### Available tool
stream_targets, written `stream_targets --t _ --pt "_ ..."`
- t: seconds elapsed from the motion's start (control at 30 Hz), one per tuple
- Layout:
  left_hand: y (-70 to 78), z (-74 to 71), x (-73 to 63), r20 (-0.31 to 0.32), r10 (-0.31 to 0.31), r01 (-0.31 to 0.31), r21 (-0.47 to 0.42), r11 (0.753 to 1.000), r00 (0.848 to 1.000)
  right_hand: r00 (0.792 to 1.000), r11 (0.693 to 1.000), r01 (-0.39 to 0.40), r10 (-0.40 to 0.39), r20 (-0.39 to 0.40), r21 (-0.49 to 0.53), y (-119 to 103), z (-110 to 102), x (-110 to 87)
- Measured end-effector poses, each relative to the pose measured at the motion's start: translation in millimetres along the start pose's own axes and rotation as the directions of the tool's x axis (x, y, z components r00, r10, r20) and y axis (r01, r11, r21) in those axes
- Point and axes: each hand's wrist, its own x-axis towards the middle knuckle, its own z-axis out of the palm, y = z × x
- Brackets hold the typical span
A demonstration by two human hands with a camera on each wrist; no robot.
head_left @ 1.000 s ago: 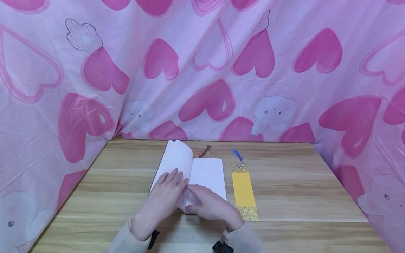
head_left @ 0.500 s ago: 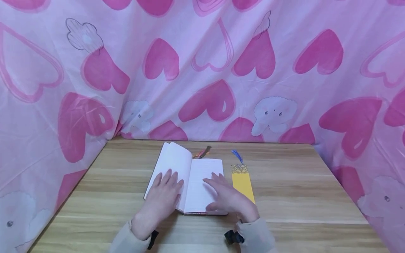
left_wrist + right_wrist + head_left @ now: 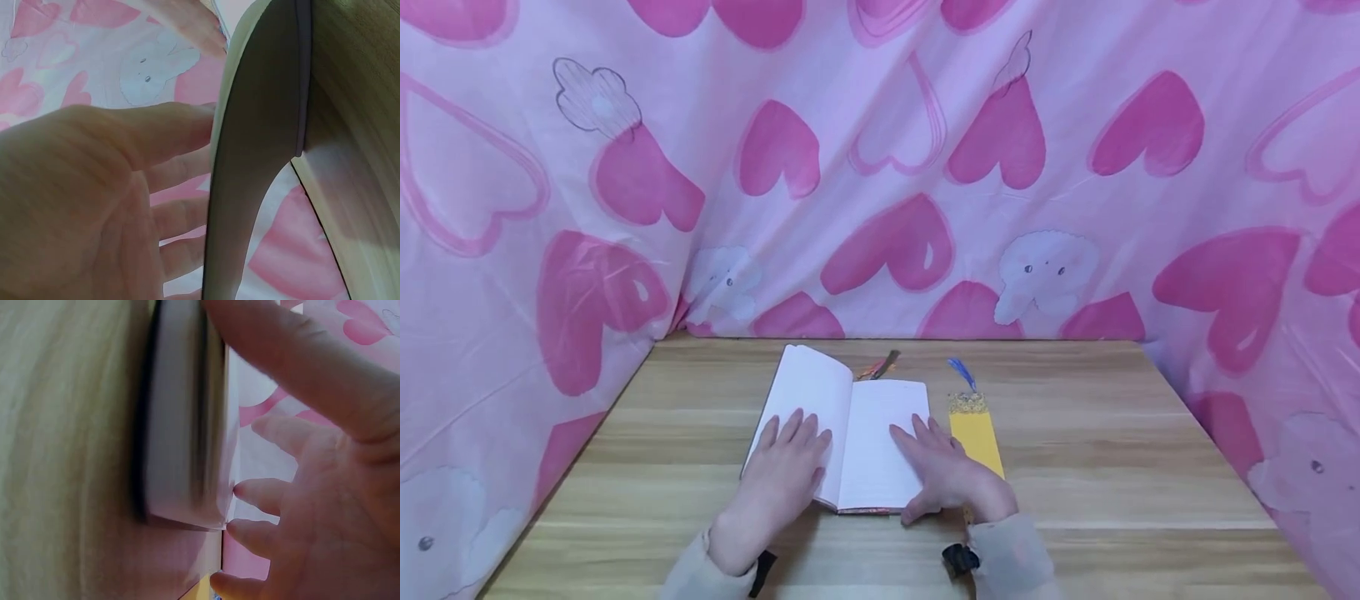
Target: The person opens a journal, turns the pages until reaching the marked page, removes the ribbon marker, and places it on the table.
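Note:
An open notebook [image 3: 880, 442] with white lined pages lies on the table in the head view. My left hand [image 3: 778, 471] rests its spread fingers on the left page, which rises toward its outer edge. In the left wrist view the fingertips of that hand [image 3: 94, 181] touch the page side, with the dark cover [image 3: 256, 125] behind. Fingers of my right hand [image 3: 951, 475] are spread along the right page's outer edge. The right wrist view shows the page block [image 3: 181, 425] beside this hand [image 3: 331, 456], its fingertips at the page surface.
Right of the notebook lies a yellow bookmark [image 3: 975, 442] with a blue tassel [image 3: 961, 372]; the right hand and sleeve hide its lower end. A brown and orange tassel [image 3: 883, 364] sticks out at the notebook's top. Pink heart-patterned cloth [image 3: 887, 242] stands behind the wooden table [image 3: 1112, 450].
The right hand has left the fold, moved right across the page and reached its outer edge, covering the bookmark's lower end. The left hand has slid slightly left, and the left page lies lower.

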Motion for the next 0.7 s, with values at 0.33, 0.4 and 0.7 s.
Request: stream_targets --t 0.33,0.4,0.7 --pt "1.1 0.8 0.1 0.003 -0.004 0.004 -0.019 1.000 1.000 1.000 1.000 -0.005 0.005 0.006 -0.020 2.9 -3.7 -2.3" --pt "1.0 1.1 -0.2 0.005 -0.007 0.007 -0.030 1.000 1.000 1.000 1.000 -0.010 0.010 -0.006 -0.001 2.5 -4.6 -3.3" --pt "-1.2 -0.1 -1.8 0.012 -0.013 0.013 -0.035 0.999 1.000 0.969 0.994 0.090 -0.072 -0.238 0.068 1.8 -8.2 -3.9"
